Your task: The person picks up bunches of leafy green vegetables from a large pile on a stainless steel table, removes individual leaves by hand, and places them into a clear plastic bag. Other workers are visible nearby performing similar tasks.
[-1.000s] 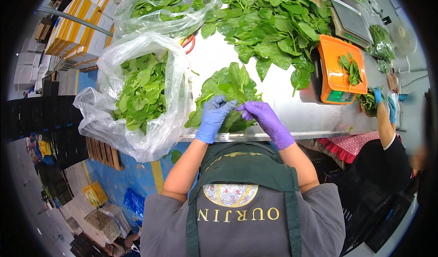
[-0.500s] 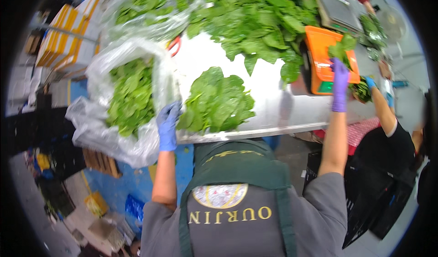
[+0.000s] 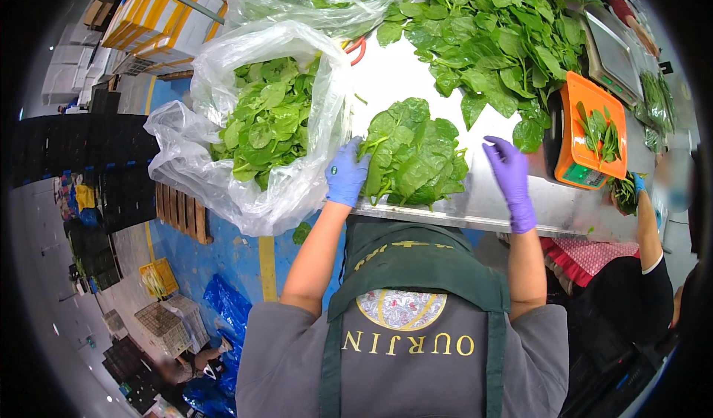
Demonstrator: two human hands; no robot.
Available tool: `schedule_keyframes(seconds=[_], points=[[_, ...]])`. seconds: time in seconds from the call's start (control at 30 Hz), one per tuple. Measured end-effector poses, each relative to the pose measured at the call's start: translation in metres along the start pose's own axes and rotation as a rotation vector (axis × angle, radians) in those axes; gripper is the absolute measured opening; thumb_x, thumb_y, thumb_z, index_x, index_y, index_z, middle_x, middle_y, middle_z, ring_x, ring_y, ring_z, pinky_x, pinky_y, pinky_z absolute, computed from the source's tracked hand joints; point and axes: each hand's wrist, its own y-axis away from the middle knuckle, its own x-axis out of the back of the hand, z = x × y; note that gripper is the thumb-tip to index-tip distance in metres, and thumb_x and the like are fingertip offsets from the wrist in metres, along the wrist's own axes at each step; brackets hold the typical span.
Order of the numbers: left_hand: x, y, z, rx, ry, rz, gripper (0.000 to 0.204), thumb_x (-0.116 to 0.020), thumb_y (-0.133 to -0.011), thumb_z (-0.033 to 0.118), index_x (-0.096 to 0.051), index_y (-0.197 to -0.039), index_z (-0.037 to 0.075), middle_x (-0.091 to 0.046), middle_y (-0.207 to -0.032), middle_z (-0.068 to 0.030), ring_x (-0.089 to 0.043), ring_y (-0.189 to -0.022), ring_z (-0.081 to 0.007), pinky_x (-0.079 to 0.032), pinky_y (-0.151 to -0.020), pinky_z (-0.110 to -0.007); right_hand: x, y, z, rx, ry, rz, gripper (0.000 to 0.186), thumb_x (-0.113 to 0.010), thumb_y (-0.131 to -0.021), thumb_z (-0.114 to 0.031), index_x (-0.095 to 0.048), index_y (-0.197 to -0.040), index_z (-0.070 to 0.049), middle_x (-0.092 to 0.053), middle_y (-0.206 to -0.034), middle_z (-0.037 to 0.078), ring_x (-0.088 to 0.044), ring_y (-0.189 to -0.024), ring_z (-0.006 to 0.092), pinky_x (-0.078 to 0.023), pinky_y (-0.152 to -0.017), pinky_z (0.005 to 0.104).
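Observation:
My left hand (image 3: 346, 174), in a blue glove, is closed on stems at the left edge of a small pile of leafy greens (image 3: 416, 154). My right hand (image 3: 508, 177), in a purple glove, is open and empty just right of that pile, fingers loosely bent over the steel table (image 3: 475, 211). An open clear plastic bag of leaves (image 3: 186, 128) lies to the left. At the right an orange tray (image 3: 567, 139) holding a few leaves rests on a digital scale (image 3: 583, 174). A large heap of leaves (image 3: 497, 39) covers the back of the table.
A second bag of greens (image 3: 252, 10) and red-handled scissors (image 3: 358, 50) are behind. A grey scale (image 3: 605, 47) stands at back right. A co-worker's gloved hand (image 3: 639, 183) works at right. Foam boxes (image 3: 148, 21) and a pallet (image 3: 182, 214) are at left.
My right hand carried leaves to the orange tray, let go, and came back leftward empty. My left hand moved from the bag's edge to the small pile. The view has shifted.

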Motion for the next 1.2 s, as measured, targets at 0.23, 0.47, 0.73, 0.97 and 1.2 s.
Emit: schedule_keyframes(seconds=[0.23,0.47,0.73,0.97,1.2], points=[[0.030,0.007,0.020,0.076,0.365,-0.057,0.041,-0.061,-0.077,0.015,-0.052,-0.117,0.016,-0.066,-0.088,-0.0069,-0.058,-0.059,-0.0182,-0.046,-0.056,-0.030,-0.056,0.015,-0.078,0.205,-0.316,-0.146,0.019,-0.061,-0.080,-0.017,-0.064,-0.097,-0.008,-0.062,-0.079,0.010,-0.059,-0.067,0.0204,-0.047,-0.062,0.0300],[0.073,0.012,0.063,-0.056,0.507,-0.248,0.057,-0.063,-0.077,0.006,-0.041,-0.128,0.013,-0.063,-0.090,-0.0025,-0.043,-0.055,-0.0020,-0.038,-0.052,-0.017,-0.079,0.010,-0.116,0.578,-0.132,-0.230,0.019,-0.062,-0.079,-0.016,-0.063,-0.096,-0.009,-0.058,-0.071,0.007,-0.058,-0.066,0.0216,-0.046,-0.064,0.0326],[0.073,0.000,0.038,0.000,0.962,0.067,0.050,-0.059,-0.080,0.002,-0.043,-0.127,0.009,-0.058,-0.097,-0.0033,-0.047,-0.066,-0.0033,-0.041,-0.061,-0.016,-0.049,0.002,-0.081,-0.307,-0.914,-0.225,0.019,-0.063,-0.083,-0.018,-0.063,-0.089,0.000,-0.061,-0.073,0.003,-0.055,-0.063,0.0078,-0.044,-0.061,0.0202],[0.052,-0.001,0.035,-0.026,0.853,-0.063,0.040,-0.056,-0.084,0.005,-0.048,-0.123,0.005,-0.059,-0.102,-0.0050,-0.049,-0.074,-0.0056,-0.042,-0.065,-0.019,-0.033,0.010,-0.024,-0.488,-1.250,-0.095,0.018,-0.060,-0.084,-0.014,-0.061,-0.096,0.000,-0.062,-0.079,0.005,-0.057,-0.067,0.0109,-0.047,-0.064,0.0216],[0.038,0.005,0.004,0.031,0.864,-0.059,0.033,-0.048,-0.088,0.003,-0.049,-0.121,0.002,-0.057,-0.112,-0.0079,-0.056,-0.099,-0.0141,-0.047,-0.077,-0.024,0.078,-0.037,0.130,0.025,-1.521,0.179,0.013,-0.055,-0.085,-0.008,-0.056,-0.097,-0.002,-0.061,-0.092,0.007,-0.059,-0.083,0.0144,-0.046,-0.077,0.0245]])
